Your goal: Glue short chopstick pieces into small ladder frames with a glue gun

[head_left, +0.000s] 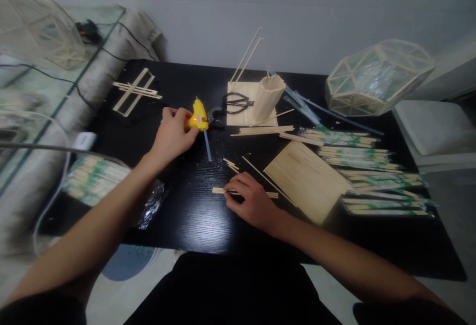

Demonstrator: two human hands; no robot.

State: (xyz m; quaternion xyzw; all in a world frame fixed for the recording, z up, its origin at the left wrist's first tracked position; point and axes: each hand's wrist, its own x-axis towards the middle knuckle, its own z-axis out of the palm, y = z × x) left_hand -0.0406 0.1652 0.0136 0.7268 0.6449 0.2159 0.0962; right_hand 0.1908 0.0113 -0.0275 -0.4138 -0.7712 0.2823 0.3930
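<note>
My left hand (171,135) is wrapped round the handle of a yellow glue gun (198,115) that rests on the black table (186,216), its clear glue stick (207,145) pointing toward me. My right hand (250,200) lies closer to me, fingers curled and pressing on thin wooden sticks (219,191) laid flat on the table. A few short stick pieces (232,165) lie just beyond that hand. To its right sits a flat panel of joined sticks (307,180).
Black scissors (235,102) and a tilted stick-built cup (266,97) sit on a wooden board at the back. Wrapped stick bundles (368,176) fill the right side, and more (92,178) lie at the left. A faceted stick frame (375,78) stands far right; crossed stick frames (134,91) far left.
</note>
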